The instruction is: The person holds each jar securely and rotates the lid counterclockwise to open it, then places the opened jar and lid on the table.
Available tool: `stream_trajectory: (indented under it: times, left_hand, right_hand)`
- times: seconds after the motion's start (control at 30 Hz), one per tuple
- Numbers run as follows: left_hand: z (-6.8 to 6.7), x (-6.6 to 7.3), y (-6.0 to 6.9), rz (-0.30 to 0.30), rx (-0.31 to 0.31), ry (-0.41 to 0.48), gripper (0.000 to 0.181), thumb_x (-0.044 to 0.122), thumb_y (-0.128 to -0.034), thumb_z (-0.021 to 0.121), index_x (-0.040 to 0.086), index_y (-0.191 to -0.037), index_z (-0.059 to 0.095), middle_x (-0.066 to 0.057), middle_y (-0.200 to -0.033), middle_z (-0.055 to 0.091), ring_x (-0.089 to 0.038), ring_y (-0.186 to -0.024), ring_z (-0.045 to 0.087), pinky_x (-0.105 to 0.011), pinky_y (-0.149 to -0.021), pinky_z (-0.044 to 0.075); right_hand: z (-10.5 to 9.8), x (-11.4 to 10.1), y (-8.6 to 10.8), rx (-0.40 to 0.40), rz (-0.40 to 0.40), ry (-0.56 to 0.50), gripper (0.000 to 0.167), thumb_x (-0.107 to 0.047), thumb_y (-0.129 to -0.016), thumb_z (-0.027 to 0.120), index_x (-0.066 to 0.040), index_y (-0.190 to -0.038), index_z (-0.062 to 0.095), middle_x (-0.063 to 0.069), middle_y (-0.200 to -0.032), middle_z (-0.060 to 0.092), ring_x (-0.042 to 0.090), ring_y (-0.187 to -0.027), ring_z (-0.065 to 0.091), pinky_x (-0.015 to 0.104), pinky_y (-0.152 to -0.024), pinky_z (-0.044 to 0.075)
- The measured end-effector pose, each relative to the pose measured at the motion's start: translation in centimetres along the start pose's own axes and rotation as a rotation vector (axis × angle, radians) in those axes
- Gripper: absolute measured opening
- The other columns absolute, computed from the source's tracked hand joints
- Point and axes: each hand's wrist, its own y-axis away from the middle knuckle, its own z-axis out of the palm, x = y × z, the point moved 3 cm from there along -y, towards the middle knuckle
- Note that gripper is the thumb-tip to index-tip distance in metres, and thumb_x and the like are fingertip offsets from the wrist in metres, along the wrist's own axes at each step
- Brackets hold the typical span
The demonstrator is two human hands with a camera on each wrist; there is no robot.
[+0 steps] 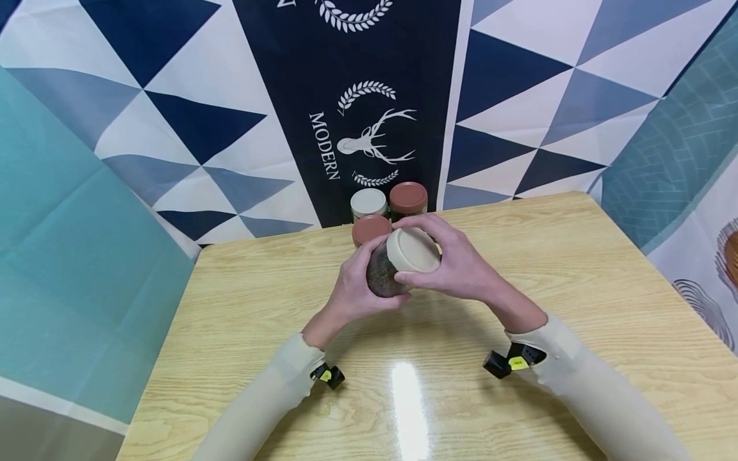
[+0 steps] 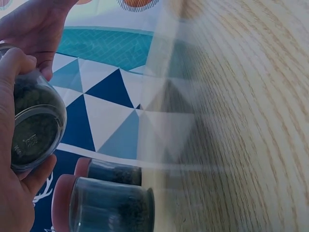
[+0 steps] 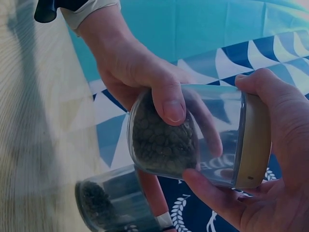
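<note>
A clear jar (image 1: 380, 272) of dark pellets with a cream lid (image 1: 412, 250) is held tilted above the table. Around its glass body curls the left hand (image 1: 359, 285), its thumb across the side in the right wrist view. The right hand (image 1: 455, 259) grips the lid end, with a finger also touching the glass. In the left wrist view the jar's round base (image 2: 37, 135) faces the camera. The lid sits on the jar (image 3: 161, 135) in the right wrist view.
Behind the held jar, by the table's (image 1: 254, 307) back edge, stand a white-lidded jar (image 1: 369, 202) and two red-lidded jars (image 1: 409, 198), (image 1: 371, 229) close together. A patterned cloth (image 1: 230, 128) hangs behind the table.
</note>
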Motion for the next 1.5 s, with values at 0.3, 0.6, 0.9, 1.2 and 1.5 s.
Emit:
stream_trajectory:
  times: [0.3, 0.6, 0.9, 1.2, 1.5]
  left_hand:
    - [0.3, -0.1, 0.2, 0.026, 0.030, 0.019, 0.102, 0.018, -0.0707, 0.103, -0.002, -0.157, 0.052, -0.022, -0.150, 0.068, -0.037, -0.135, 0.071, -0.050, -0.116, 0.062]
    - [0.0, 0.0, 0.3, 0.059, 0.055, 0.031, 0.101, 0.017, -0.0696, 0.103, -0.002, -0.156, 0.053, -0.023, -0.150, 0.069, -0.037, -0.133, 0.072, -0.047, -0.114, 0.063]
    - [0.0, -0.2, 0.7, 0.008, 0.055, 0.039, 0.102, 0.017, -0.0698, 0.103, -0.001, -0.156, 0.051, -0.022, -0.151, 0.068, -0.038, -0.136, 0.070, -0.050, -0.117, 0.060]
    - [0.1, -0.3, 0.6, 0.055, 0.064, 0.007, 0.103, 0.017, -0.0693, 0.104, -0.003, -0.156, 0.052, -0.023, -0.150, 0.068, -0.038, -0.135, 0.071, -0.048, -0.117, 0.061]
    - [0.1, -0.5, 0.7, 0.040, 0.070, 0.008, 0.101, 0.017, -0.0684, 0.103, -0.003, -0.154, 0.053, -0.024, -0.147, 0.070, -0.038, -0.131, 0.073, -0.048, -0.113, 0.063]
  right_hand:
    - [-0.2, -0.2, -0.1, -0.042, 0.007, 0.003, 0.075, -0.020, -0.084, 0.099, -0.017, -0.151, 0.065, 0.010, -0.153, 0.065, 0.031, -0.135, 0.064, 0.055, -0.106, 0.056]
    - [-1.1, -0.7, -0.2, -0.145, 0.059, -0.034, 0.081, -0.017, -0.087, 0.096, -0.015, -0.158, 0.058, 0.012, -0.152, 0.062, 0.033, -0.129, 0.063, 0.044, -0.093, 0.064]
    - [-3.3, -1.4, -0.4, -0.165, 0.117, -0.072, 0.079, -0.012, -0.097, 0.087, -0.018, -0.167, 0.051, 0.013, -0.159, 0.056, 0.038, -0.136, 0.064, 0.037, -0.085, 0.072]
    - [-2.0, -1.3, -0.7, -0.183, 0.082, 0.031, 0.074, -0.022, -0.092, 0.092, -0.021, -0.160, 0.062, 0.013, -0.149, 0.062, 0.031, -0.123, 0.062, 0.041, -0.078, 0.066]
    - [-0.9, -1.3, -0.8, -0.133, 0.008, 0.094, 0.067, -0.026, -0.088, 0.096, -0.015, -0.149, 0.071, 0.013, -0.142, 0.068, 0.028, -0.118, 0.062, 0.043, -0.085, 0.056]
